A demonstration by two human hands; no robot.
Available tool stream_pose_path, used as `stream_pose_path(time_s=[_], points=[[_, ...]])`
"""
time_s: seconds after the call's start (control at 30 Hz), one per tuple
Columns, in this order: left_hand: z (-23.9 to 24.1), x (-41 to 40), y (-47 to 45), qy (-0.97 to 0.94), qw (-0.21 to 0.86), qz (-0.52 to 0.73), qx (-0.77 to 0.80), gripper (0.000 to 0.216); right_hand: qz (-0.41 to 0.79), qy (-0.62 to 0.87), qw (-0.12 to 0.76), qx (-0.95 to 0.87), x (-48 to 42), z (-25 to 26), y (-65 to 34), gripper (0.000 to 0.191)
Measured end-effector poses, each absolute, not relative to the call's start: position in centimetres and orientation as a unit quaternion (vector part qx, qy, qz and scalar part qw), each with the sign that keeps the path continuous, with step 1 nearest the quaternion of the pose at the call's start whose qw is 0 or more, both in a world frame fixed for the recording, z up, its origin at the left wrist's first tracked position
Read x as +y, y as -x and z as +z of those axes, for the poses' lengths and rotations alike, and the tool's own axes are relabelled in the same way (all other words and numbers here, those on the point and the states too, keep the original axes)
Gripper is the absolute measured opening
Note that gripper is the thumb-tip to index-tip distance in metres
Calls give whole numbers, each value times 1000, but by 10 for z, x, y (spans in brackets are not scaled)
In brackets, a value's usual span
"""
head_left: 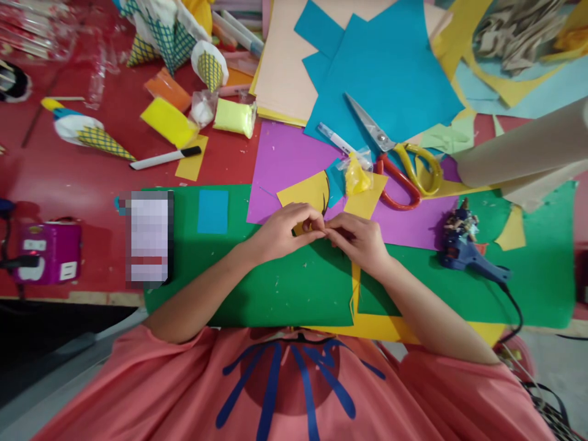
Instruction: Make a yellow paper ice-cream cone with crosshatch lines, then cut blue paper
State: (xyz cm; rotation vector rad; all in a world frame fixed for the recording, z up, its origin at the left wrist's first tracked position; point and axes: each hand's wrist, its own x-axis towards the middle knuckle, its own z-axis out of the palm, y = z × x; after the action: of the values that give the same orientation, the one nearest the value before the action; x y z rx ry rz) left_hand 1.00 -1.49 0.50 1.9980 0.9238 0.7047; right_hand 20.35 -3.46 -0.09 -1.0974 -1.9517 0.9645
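Note:
My left hand (294, 228) and my right hand (361, 240) meet fingertip to fingertip over the green sheet (285, 288). Both are closed in a pinch, and whatever lies between the fingers is too small to make out. Just beyond them lies a yellow paper piece (298, 188) with a dark curved line at its edge. Close by, a small bag of yellow clay (357, 174) rests on yellow and blue paper scraps. Scissors (383, 144) with one red and one yellow handle lie past my right hand, blades pointing away.
A blue glue gun (473, 257) with a cable lies on the right, near a paper roll (528, 144). On the left are a phone (149, 239), a purple power socket box (49, 251) and a marker (165, 158). Blue sheets (381, 67) and clay packets (169, 121) are farther back.

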Motion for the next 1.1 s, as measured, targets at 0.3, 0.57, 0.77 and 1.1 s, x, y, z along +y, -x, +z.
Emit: stream_pose_path(time_s=[0.3,0.57,0.77,1.1], points=[[5,-19,-13,-760,443,325,348,14,615,423,389,-540,-41,-1,-196,15],[5,-23,-15,-744,444,350,357,19,735,384,406,-384,-45,-1,-186,17],[5,-17,-9,-780,375,365,342,23,745,380,423,-348,-34,7,-192,17],[1,16,31,-632,292,491,524,19,272,545,335,-719,54,37,-227,10]])
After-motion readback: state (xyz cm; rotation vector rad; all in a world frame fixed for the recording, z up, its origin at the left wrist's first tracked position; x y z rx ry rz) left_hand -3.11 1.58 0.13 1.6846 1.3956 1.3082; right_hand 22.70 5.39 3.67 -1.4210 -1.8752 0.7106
